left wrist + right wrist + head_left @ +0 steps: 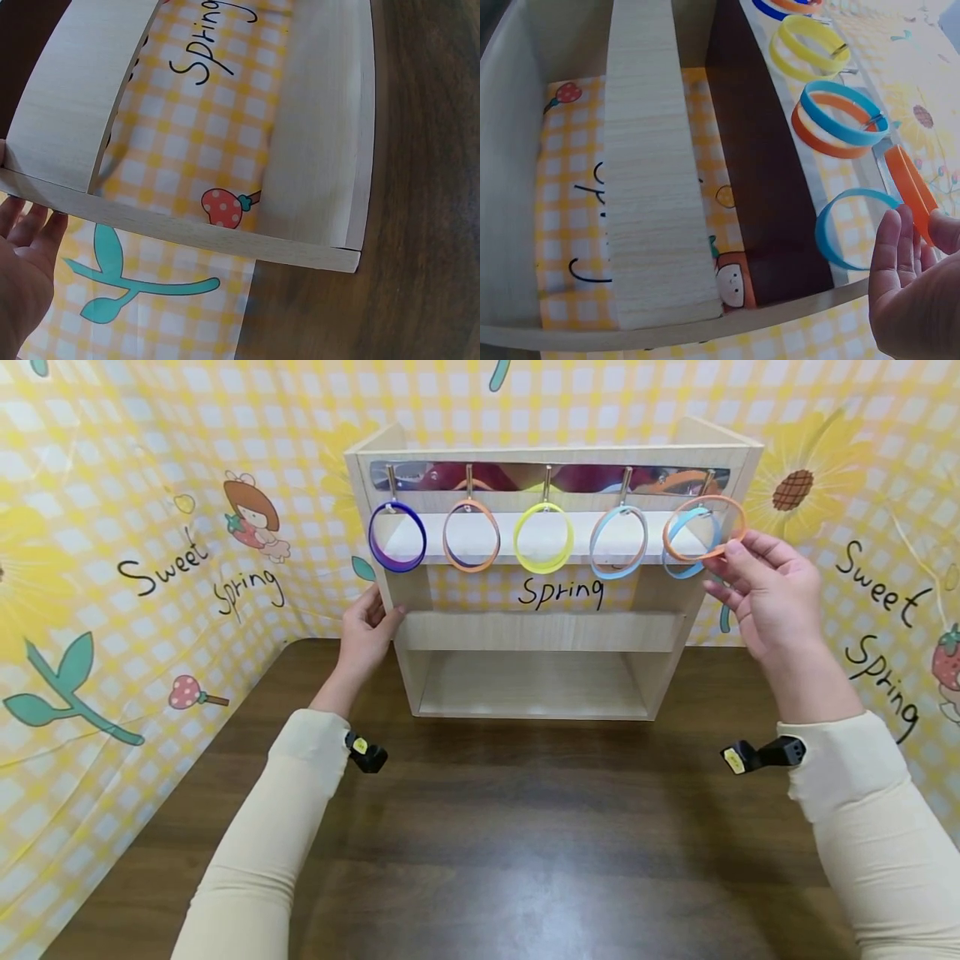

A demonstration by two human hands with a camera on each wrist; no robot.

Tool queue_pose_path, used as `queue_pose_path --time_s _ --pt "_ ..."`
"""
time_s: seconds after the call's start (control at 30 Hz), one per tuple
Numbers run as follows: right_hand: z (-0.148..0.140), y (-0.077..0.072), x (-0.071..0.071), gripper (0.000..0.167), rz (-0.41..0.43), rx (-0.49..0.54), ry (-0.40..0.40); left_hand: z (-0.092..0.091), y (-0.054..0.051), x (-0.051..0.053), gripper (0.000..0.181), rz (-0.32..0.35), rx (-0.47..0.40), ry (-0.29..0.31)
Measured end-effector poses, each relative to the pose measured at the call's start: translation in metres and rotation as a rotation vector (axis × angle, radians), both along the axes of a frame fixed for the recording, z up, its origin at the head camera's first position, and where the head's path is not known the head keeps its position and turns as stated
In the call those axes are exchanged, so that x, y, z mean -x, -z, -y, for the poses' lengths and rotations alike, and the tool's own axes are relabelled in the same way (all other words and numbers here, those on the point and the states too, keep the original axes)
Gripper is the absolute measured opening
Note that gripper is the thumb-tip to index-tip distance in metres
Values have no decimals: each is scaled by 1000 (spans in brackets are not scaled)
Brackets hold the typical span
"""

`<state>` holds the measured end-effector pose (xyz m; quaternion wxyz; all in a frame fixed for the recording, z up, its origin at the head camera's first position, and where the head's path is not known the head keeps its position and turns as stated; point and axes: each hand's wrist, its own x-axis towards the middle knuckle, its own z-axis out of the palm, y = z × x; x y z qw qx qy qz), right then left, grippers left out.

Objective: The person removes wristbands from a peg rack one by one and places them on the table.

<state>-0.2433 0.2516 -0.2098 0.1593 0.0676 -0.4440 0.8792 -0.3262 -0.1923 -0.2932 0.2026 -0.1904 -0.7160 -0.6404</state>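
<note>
On the right, my right hand [780,589] pinches an orange wristband [911,180] between thumb and fingers, in front of the rightmost hook [708,482]. Whether that hook passes through it, I cannot tell. Behind it a light blue wristband [826,236] hangs at the same end of the rack. My left hand [365,631] grips the left side panel of the wooden rack [540,632], thumb on the front. From the other hooks hang a dark blue wristband [397,568], an orange one [491,518], a yellow one [543,568] and a light blue one [617,575] with orange behind it.
The rack stands upright on a dark wooden table [510,827]. A shiny metal strip [585,477] bearing the hooks runs along its top. Yellow checked cloth [195,435] with printed flowers and lettering surrounds the table at the back and sides.
</note>
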Motion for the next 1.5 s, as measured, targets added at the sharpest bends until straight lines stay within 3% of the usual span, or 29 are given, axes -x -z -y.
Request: queue_pose_path --time_s 0.23,0.5,0.73,1.0,1.23,1.5 --pt "8 -2 -8 19 -22 22 -63 -1 -1 0 49 0 -7 15" --pt "26 14 -23 13 -50 -55 -173 -3 -2 0 50 26 -9 25" --pt "48 39 -33 10 -49 -135 -261 -1 -2 -2 52 52 -8 29" --pt "85 80 -37 8 76 -287 -325 2 -2 -2 50 51 -3 16" --pt "115 118 -35 12 178 -346 -373 3 -2 -1 50 44 -4 15" --pt "139 146 -26 18 232 -409 -426 4 -2 -1 50 52 2 15"
